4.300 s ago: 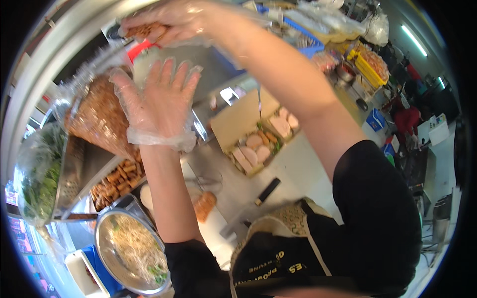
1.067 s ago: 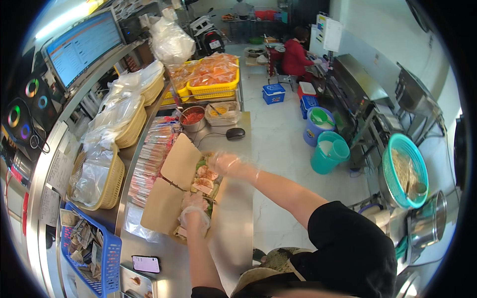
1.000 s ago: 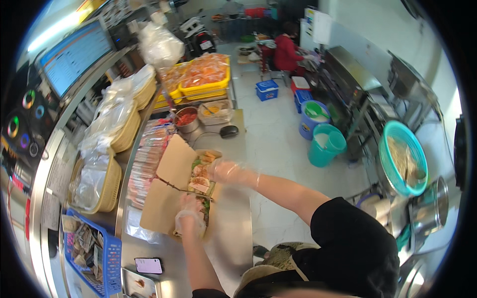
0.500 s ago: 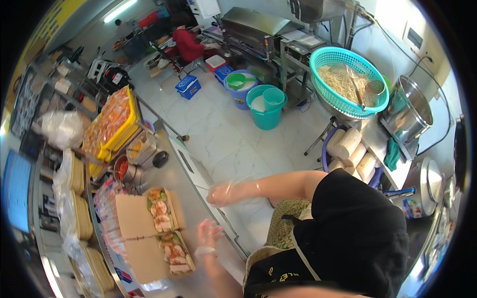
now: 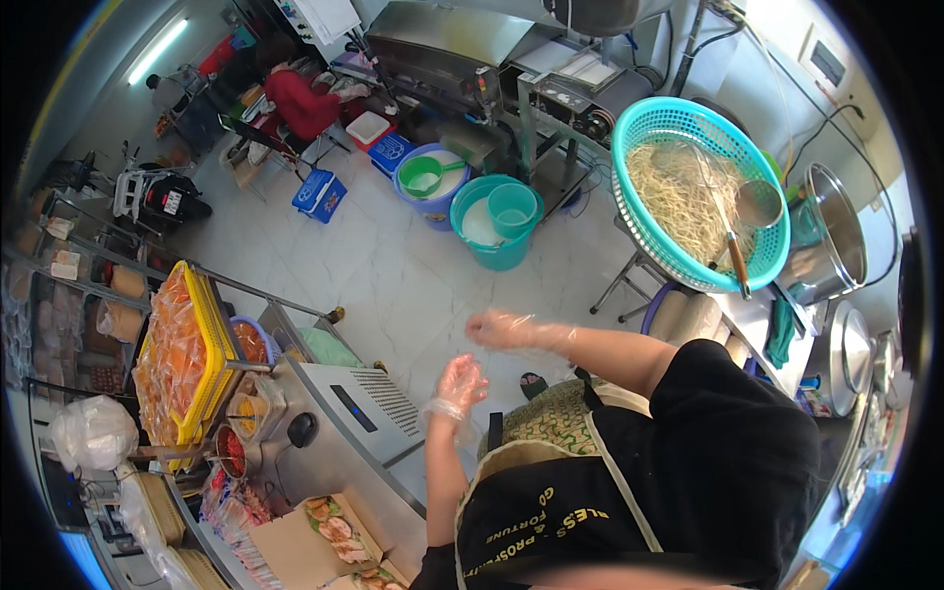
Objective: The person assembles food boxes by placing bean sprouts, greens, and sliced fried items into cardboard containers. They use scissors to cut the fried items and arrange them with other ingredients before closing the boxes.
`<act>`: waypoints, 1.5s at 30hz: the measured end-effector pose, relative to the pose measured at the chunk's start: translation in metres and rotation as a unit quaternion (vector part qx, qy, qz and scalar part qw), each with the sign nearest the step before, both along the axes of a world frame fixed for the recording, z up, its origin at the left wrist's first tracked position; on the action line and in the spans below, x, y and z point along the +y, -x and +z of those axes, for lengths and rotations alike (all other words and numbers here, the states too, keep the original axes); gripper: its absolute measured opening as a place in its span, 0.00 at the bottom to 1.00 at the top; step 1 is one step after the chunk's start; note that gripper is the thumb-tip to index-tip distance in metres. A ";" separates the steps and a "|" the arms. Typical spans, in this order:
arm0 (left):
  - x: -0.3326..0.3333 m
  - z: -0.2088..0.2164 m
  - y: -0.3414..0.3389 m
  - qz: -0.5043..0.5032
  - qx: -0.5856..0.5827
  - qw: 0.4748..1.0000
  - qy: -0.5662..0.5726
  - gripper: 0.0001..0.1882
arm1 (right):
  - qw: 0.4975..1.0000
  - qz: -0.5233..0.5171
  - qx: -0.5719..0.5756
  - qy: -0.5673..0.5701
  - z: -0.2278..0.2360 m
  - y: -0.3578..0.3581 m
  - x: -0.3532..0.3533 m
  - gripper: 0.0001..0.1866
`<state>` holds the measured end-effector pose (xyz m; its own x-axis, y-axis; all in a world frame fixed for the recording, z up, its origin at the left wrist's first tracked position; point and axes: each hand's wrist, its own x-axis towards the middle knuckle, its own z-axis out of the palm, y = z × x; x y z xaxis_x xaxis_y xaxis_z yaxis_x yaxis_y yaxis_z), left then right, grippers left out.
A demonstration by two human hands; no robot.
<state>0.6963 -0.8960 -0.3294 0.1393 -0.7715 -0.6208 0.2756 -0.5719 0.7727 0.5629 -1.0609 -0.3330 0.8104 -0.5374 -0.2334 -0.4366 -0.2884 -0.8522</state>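
Two card boxes (image 5: 365,527) lie open on the worktop (image 5: 393,503), at seven o'clock in view, the lower cut off by the edge. The upper one's long axis runs roughly eleven to five o'clock, its brown lid (image 5: 285,547) laid toward eight; pale slices and greens show inside. Apart from them, toward one to two o'clock, the gloved left hand (image 5: 458,385) has fingers half-curled, parted, empty; the gloved right hand's (image 5: 503,330) bend inward, how far I cannot tell, nothing visible in them.

Black motorbike (image 5: 175,200), blue cooler (image 5: 320,196) on tiled floor (image 5: 403,285), black computer mouse (image 5: 302,429)
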 end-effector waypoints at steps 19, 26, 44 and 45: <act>-0.101 -0.087 -0.232 -0.045 -0.100 0.991 -0.079 0.26 | 0.991 0.070 0.047 0.104 0.013 -0.160 -0.101 0.16; -0.041 -0.186 -0.274 0.105 -0.176 0.956 -0.210 0.20 | 0.961 0.199 0.083 0.172 -0.005 -0.205 -0.109 0.17; 0.153 -0.246 0.033 0.272 -0.078 0.900 -0.332 0.16 | 0.883 0.409 -0.012 0.230 -0.064 -0.209 -0.155 0.10; 0.141 -0.251 0.025 0.295 -0.061 0.899 -0.318 0.16 | 0.870 0.437 -0.014 0.228 -0.068 -0.219 -0.147 0.11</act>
